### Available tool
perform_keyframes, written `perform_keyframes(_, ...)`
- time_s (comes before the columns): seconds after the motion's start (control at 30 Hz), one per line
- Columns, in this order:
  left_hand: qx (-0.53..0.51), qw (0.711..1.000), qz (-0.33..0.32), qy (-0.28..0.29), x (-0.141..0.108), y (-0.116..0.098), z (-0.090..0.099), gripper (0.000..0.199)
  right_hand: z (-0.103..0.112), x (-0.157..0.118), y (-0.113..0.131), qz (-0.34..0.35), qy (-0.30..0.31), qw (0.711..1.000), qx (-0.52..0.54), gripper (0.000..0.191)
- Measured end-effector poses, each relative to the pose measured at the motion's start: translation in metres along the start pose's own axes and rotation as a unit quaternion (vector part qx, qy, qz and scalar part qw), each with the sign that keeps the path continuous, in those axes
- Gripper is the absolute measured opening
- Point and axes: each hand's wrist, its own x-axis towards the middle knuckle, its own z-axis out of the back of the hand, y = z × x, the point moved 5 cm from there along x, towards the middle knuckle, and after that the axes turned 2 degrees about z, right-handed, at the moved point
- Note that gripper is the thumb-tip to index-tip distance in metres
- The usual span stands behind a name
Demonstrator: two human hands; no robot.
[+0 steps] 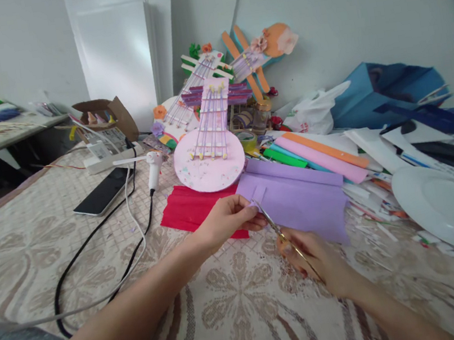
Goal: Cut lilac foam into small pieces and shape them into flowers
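Note:
My left hand [237, 214] pinches a small piece of purple paper [260, 194] between thumb and fingers. In my right hand [308, 254] is a pair of gold-handled scissors [276, 229], its blades pointing up and left at the paper by my left fingertips. Whether the blades are closed on the paper I cannot tell. Beneath and behind both hands lies a larger purple sheet [296, 205], and left of it a red crinkled sheet [185, 207]. Just beyond stands a pink paper-covered toy banjo [209, 158] with strings along its neck.
A white glue gun [153, 169], a phone [105, 193] and looping cables [70, 261] lie at left. Rolled coloured sheets [323, 155], paper scraps [373, 208] and a white plate [445, 205] crowd the right. More decorated instruments [264, 51] lean against the wall.

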Motion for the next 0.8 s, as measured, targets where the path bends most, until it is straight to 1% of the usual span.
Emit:
perform_keyframes(0.27,-0.003,1.000,0.003,-0.010,-0.0007,-0.0015,0.0004,0.021,-0.0005,-0.0003,-0.0023,-0.005,0.000,1.000,0.002,0.036)
perform_keyframes(0.47,0.005,1.000,0.006,-0.009,-0.0007,-0.0024,0.0001,0.020,-0.0020,0.0005,-0.0042,-0.017,0.004,0.999,0.027,0.034)
perform_keyframes(0.67,0.008,1.000,0.008,-0.011,-0.0013,-0.0030,0.0002,0.019,-0.0049,0.0002,-0.0080,-0.026,-0.003,0.998,0.058,0.031)
perform_keyframes(0.8,0.007,1.000,0.005,-0.010,-0.0010,-0.0038,0.0008,0.018,-0.0054,0.0012,-0.0090,-0.033,-0.010,0.997,0.063,0.032)
